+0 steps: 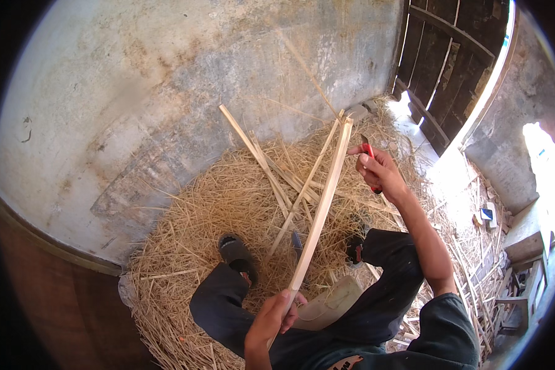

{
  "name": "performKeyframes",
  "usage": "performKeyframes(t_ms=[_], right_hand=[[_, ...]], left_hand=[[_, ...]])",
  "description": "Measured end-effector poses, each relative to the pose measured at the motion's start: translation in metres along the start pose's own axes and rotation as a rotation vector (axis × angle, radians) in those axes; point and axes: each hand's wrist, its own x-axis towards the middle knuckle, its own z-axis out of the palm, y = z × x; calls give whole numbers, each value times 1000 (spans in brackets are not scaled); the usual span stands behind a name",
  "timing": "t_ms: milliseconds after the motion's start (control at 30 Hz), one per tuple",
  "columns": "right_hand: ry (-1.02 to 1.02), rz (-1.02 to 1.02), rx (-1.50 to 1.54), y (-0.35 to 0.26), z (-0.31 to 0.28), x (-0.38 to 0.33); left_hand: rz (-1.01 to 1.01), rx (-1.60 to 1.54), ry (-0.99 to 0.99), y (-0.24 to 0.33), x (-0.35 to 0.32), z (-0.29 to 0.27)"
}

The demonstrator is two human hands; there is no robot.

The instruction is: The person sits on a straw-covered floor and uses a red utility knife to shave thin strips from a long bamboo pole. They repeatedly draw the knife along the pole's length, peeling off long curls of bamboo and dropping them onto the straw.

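Note:
My left hand (276, 316) is closed around the lower end of a long, pale strip of split wood or bamboo (322, 213). The strip slants up and away from my lap. Beside its far end, my right hand (382, 171) grips a small red-handled knife (367, 147) with a short dark blade pointing up. Its index finger stretches toward the strip; whether it touches cannot be told. Thin slivers stick out past the strip's tip, partly blurred. Behind it, several other pale strips (253, 148) lie crossed on the shavings.
Curly straw-coloured shavings (191, 228) heap around my legs, up to a stained wall (166, 80). A dark sandal (235, 254) is on my left foot. Between my legs is a pale, smooth object (333, 302). A plank door (444, 61) stands far right, a wooden bench (527, 299) near right.

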Motion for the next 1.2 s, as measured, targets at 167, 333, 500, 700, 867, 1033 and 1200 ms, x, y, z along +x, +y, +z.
performKeyframes(t_ms=[167,333,500,700,867,1033,1200], right_hand=[[30,-22,40,-5,11,-7],[91,-21,135,-9,17,-7],[159,-30,253,-3,10,-1],[236,-147,355,-16,11,10],[180,-253,377,-17,9,18],[122,-249,424,-17,11,18],[98,-265,411,-23,18,17]], left_hand=[[-42,-130,-64,-6,7,-3],[-68,-154,-127,-15,11,-6],[-51,-269,-309,-28,17,-15],[-123,-403,-384,-38,22,-10],[-50,-482,-483,-51,28,-6],[-99,-611,-599,-51,29,-6],[-148,-763,-712,-59,31,-7]])
